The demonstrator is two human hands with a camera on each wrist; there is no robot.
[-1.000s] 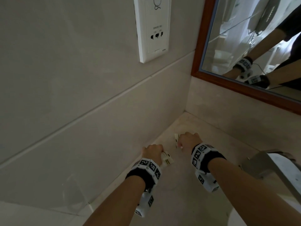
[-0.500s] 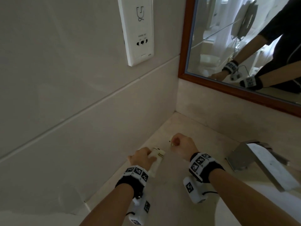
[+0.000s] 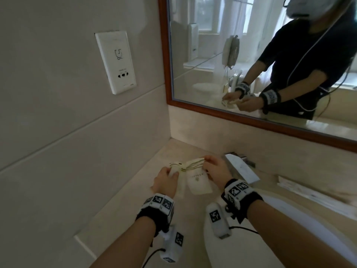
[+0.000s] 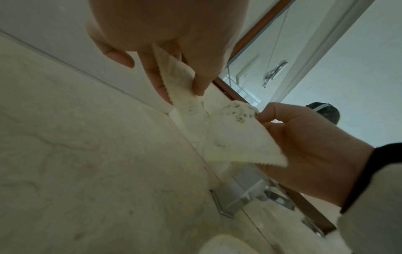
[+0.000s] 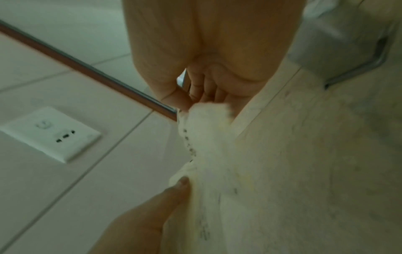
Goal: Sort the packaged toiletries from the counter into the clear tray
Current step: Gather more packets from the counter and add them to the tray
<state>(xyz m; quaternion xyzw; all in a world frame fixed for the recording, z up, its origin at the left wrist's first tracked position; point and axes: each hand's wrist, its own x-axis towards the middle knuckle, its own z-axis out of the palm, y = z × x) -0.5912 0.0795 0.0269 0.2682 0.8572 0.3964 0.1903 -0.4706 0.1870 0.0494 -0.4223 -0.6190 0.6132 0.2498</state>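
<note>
Several cream sachets with green stripes (image 3: pixel 194 165) are held above the beige counter (image 3: pixel 123 209), fanned out between both hands. My left hand (image 3: pixel 173 172) pinches the left sachet (image 4: pixel 177 80) between thumb and fingers (image 4: pixel 162 89). Gripping the right ends of the bunch is my right hand (image 3: pixel 207 163), and one printed sachet (image 3: pixel 199 182) hangs below it. In the right wrist view my right fingers (image 5: pixel 195 96) pinch the sachets (image 5: pixel 206 120), and the left thumb (image 5: pixel 181 184) presses them lower down. A shiny, see-through tray (image 3: pixel 241 169) stands tilted just right of my right hand.
The tiled left wall carries a white socket plate (image 3: pixel 116 62). A wood-framed mirror (image 3: pixel 164 55) runs along the back wall. A white basin rim (image 3: pixel 270 202) curves at the lower right, and a pale flat object (image 3: pixel 309 194) lies beyond it.
Both hands have come up from the counter corner, each with its sachets, and have met so the sachets overlap. The head view has swung right towards the mirror and tray.
</note>
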